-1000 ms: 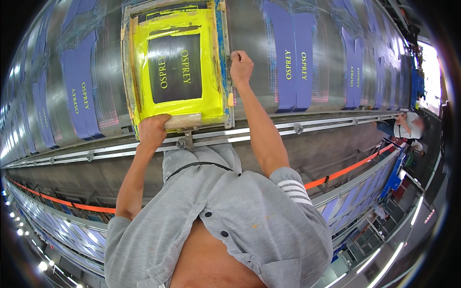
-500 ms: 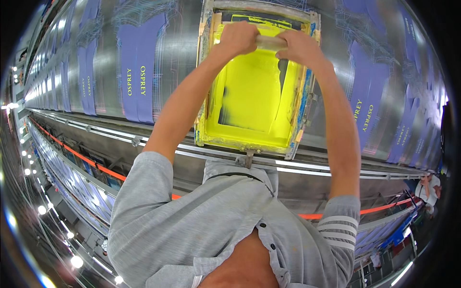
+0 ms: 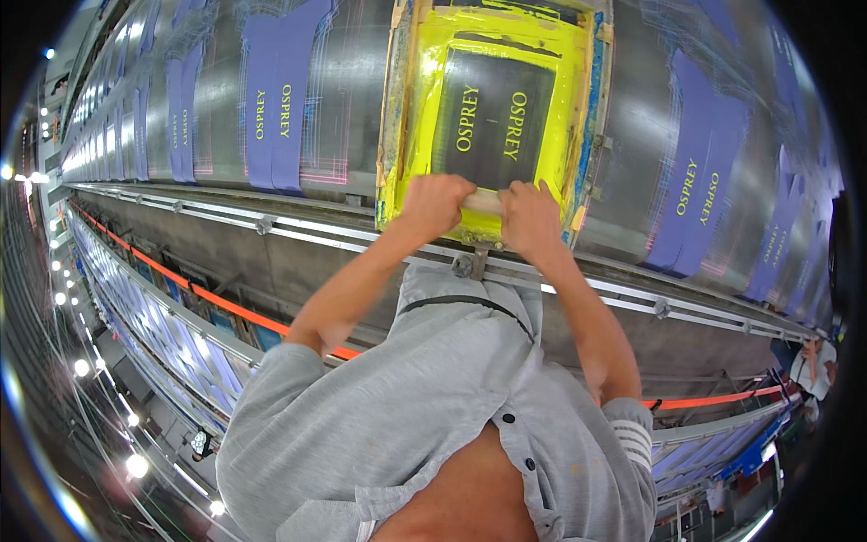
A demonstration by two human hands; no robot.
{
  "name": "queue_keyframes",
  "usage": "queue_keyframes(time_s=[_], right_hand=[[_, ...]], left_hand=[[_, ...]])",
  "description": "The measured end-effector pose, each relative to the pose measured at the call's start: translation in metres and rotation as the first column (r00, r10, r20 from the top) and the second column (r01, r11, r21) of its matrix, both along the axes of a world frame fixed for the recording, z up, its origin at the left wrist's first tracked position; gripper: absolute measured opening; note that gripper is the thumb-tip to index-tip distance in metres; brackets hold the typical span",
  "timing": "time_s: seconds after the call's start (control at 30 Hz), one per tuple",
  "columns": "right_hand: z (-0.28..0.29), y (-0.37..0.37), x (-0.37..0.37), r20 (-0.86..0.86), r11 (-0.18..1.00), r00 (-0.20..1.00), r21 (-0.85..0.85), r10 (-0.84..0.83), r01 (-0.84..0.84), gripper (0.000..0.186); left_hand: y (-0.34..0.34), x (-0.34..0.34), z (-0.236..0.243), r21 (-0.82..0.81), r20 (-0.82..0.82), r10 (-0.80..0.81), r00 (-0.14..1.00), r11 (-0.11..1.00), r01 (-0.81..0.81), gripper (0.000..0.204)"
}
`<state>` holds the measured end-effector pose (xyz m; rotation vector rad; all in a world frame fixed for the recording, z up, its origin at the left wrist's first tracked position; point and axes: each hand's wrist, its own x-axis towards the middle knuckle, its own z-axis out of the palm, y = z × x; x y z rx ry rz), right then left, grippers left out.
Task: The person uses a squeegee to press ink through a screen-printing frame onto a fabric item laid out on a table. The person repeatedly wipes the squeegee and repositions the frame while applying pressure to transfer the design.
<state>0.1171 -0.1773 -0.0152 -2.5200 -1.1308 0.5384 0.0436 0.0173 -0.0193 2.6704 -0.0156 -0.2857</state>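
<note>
A screen-printing frame (image 3: 600,99) lies on the metal table, smeared with bright yellow ink (image 3: 564,108) around a dark rectangular middle (image 3: 492,122) that has yellow lettering. At the frame's near end, my left hand (image 3: 435,203) grips the left part of a pale squeegee bar (image 3: 483,200). My right hand (image 3: 528,212) is closed on the same bar's right part, fingers curled over it. The lower edge of the squeegee is hidden. A metal bracket (image 3: 479,264) sits just below the frame, at the rail.
Purple printed fabric pieces (image 3: 275,154) lie along the long table to both sides. Metal rails (image 3: 226,211) run along its near edge, with an orange strip (image 3: 237,316) below. Another worker (image 3: 813,369) stands at the far right; a second person (image 3: 202,443) is at lower left.
Half a second ago both hands held the squeegee at the far end; they have pulled it toward me, uncovering the dark middle. Earlier still, my right hand was at the frame's side.
</note>
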Motion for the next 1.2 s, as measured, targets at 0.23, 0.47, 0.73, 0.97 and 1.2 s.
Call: queue_keyframes(time_s=[0.23, 0.47, 0.73, 0.97, 1.2], right_hand=[[-0.001, 0.043, 0.169, 0.053, 0.993, 0.997, -0.098, -0.06, 0.065, 0.016], [-0.008, 0.055, 0.204, 0.093, 0.996, 0.994, -0.063, -0.062, 0.068, 0.014], [0.001, 0.003, 0.004, 0.058, 0.999, 0.998, 0.044, -0.013, 0.01, 0.011], [0.01, 0.029, 0.095, -0.025, 0.994, 0.999, -0.102, -0.031, 0.028, 0.015], [0.005, 0.07, 0.235, -0.008, 0.988, 0.999, -0.15, -0.042, 0.04, 0.022]], left_hand=[[0.047, 0.168, -0.001, 0.162, 0.017, -0.036, 0.999, 0.986, 0.033, 0.016], [0.054, 0.207, 0.002, 0.186, -0.011, -0.014, 1.0, 0.982, 0.016, 0.014], [0.0, 0.007, 0.004, -0.013, 0.024, 0.023, 0.999, 1.0, -0.023, 0.033], [0.033, 0.096, 0.012, 0.198, -0.145, -0.05, 0.988, 0.977, 0.079, 0.028], [0.069, 0.238, 0.002, 0.233, 0.006, -0.007, 1.0, 0.972, 0.006, 0.026]])
